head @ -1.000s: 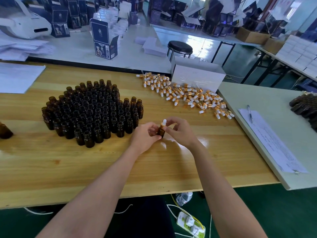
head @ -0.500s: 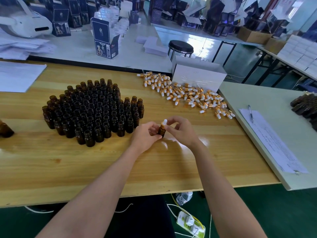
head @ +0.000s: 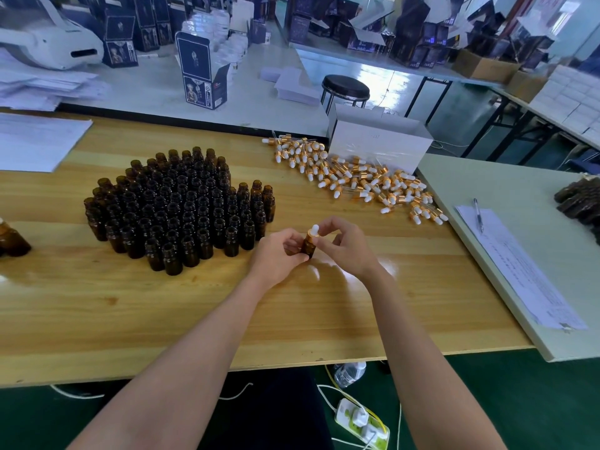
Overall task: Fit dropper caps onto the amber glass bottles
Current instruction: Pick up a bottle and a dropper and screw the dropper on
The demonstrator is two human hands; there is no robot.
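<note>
left hand [head: 278, 255] grips bottle [head: 308, 246] | right hand [head: 346, 246] pinches dropper cap [head: 313, 231] on its neck | above desk [head: 97, 306] middle, near front edge

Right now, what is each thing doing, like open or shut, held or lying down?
held bottle: gripped, cap on top.
dropper cap: on the held bottle.
left hand: grips the held bottle.
right hand: pinches the dropper cap.
bottle cluster: upright, uncapped.
loose caps: lying in a pile.
white box: open.
</note>
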